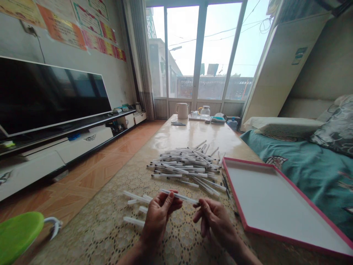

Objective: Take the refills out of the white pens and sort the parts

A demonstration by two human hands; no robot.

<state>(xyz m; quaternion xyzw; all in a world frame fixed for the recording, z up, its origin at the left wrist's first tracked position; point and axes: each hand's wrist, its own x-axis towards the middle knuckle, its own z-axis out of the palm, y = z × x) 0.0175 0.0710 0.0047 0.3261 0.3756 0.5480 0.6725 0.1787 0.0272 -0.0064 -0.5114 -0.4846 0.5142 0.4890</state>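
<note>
A slim white pen [185, 198] is held between my two hands above the patterned tablecloth. My left hand [160, 213] pinches its barrel between thumb and fingers. At the pen's right end, the fingertips of my right hand [213, 217] close on the dark tip. Just beyond my hands lies a heap of similar white pens [187, 163], many with black ends. Several white caps or barrels [134, 221] are scattered beside and partly behind my left hand; which they are I cannot tell. To the right of the heap, a few dark thin pieces [225, 184] lie along a box lid's edge.
A shallow white tray or box lid with a pink rim [275, 235] lies on the table's right side. A beige jug [182, 110] and a glass teapot [204, 111] stand at the far end. A green stool [20, 235] is at lower left, a sofa [311, 158] at right.
</note>
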